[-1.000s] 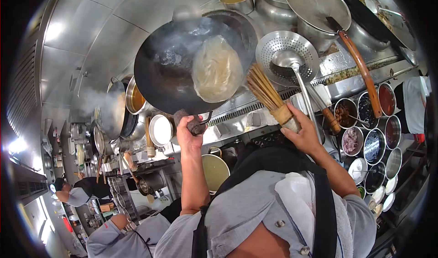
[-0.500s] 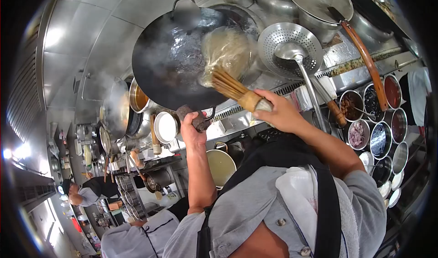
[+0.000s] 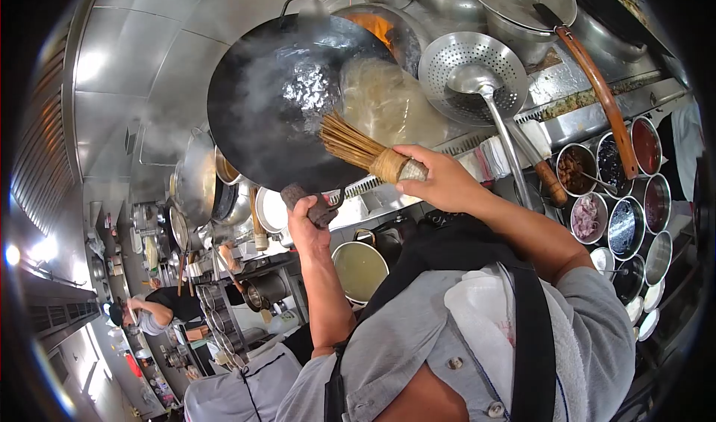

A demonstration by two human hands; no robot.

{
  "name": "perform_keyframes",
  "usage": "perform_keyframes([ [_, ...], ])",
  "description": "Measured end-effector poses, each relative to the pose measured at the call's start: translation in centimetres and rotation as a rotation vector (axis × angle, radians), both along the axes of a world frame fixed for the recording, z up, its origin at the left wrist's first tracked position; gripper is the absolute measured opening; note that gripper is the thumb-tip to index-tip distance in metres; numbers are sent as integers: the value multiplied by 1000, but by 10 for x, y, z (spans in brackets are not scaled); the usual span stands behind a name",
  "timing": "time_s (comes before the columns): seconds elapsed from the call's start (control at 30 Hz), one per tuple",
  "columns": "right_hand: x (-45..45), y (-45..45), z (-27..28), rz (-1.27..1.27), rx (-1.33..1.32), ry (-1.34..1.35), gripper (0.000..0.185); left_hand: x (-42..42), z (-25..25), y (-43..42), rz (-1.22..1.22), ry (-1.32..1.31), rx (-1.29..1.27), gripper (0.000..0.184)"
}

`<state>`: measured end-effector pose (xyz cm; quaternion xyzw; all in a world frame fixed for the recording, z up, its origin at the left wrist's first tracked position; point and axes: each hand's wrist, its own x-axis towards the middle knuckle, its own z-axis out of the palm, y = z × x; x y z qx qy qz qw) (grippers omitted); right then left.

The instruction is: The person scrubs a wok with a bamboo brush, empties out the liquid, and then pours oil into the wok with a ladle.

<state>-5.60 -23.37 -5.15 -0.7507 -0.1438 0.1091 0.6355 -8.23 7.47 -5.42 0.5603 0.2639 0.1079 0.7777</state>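
Note:
A bamboo wok brush is gripped by its bound handle in my right hand, its bristles over the near right of the wok. Fingers of my left hand close round a dark folded cloth at the wok's near loop handle. The large black wok is tilted and steaming, with a wet, shiny inside. Cloudy water streams over its right side, beside the bristles.
Flame burns in the burner behind the wok. A perforated strainer with a ladle on it lies to the right. Several seasoning pots stand at far right. A co-worker is at far left.
The wok has shifted left and tilted, uncovering the burner flame. Water that lay inside it now pours over the right side. The brush moved left with my right hand.

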Motion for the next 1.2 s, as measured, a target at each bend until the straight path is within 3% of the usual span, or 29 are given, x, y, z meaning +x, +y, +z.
perform_keyframes([
  [0.03,1,0,0,-5,12,-13,68,-2,2,2,6,-5,22,19],
  [0.17,10,1,7,9,16,-36,66,-9,22,-3,-19,-23,88,45],
  [0.4,53,49,2,66,-122,-108,65,-10,64,-52,14,-41,340,46],
  [0.43,54,56,-4,56,-121,-135,65,-11,68,-61,6,-81,353,38],
  [0.53,45,52,-6,43,-103,-120,65,-18,72,-82,49,-92,474,36],
  [0.7,35,43,-9,-27,-32,-259,62,-36,74,-115,23,-49,675,54],
  [0.77,43,46,-6,36,-62,-228,61,-34,75,-107,33,-67,817,43],
  [0.83,63,50,6,123,-136,-120,59,-21,73,-78,-22,-44,677,40],
  [0.87,75,52,11,188,-180,-25,58,-10,63,-53,-50,4,433,39],
  [0.93,85,55,16,99,-131,-17,57,10,48,-20,-67,47,124,29],
  [1.03,63,39,39,-29,-9,-63,66,25,23,-1,-116,176,-123,27],
  [1.13,23,15,20,-320,0,-456,73,33,-24,11,-96,240,-406,28],
  [1.2,-13,-14,14,-279,-226,-282,75,32,-30,2,-140,213,-602,29],
])
